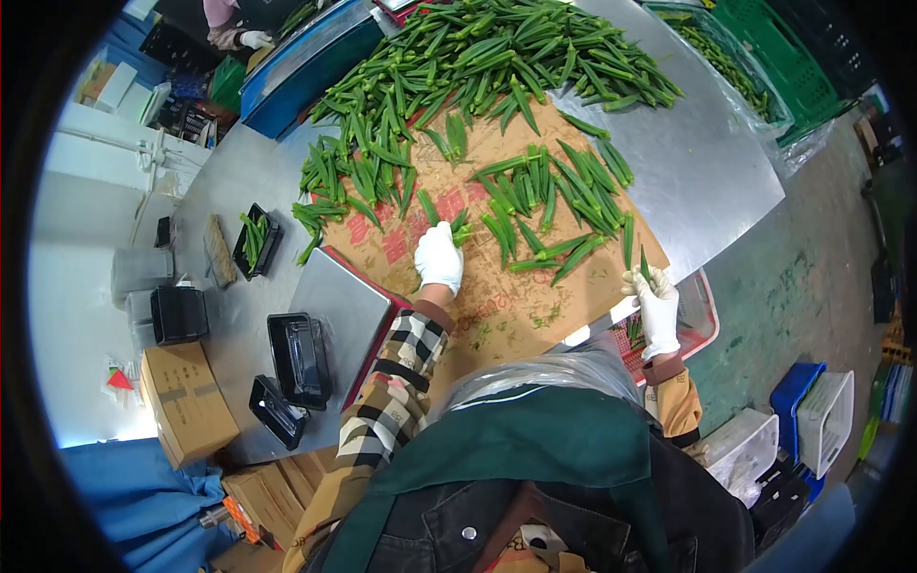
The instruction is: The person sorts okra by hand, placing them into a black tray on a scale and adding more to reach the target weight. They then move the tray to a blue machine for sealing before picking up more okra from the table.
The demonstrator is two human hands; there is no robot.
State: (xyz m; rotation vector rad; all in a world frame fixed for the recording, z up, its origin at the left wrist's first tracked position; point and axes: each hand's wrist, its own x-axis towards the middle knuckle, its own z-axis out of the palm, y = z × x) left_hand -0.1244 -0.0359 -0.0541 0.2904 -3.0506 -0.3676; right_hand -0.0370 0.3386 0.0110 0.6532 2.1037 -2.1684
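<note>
My left hand (439, 258), in a white glove, is closed over the cardboard, with okra pods (461, 231) poking out beside its fingers. How many it grips is hidden. Another pod (427, 205) lies just beyond the knuckles. At the right edge of the cardboard (506, 315), my right hand (655, 310), also gloved, pinches a single okra (645, 265) with its tip up. Between the hands lies a loose spread of okra (559, 191). A big heap of okra (497, 48) covers the far side.
Black trays (299, 358) stand on the metal table at left, and a smaller black tray (253, 241) holds okra. Below my right hand is a red basket (705, 310). A green crate (764, 57) stands far right. Another person's gloved hand (255, 39) shows at the top left.
</note>
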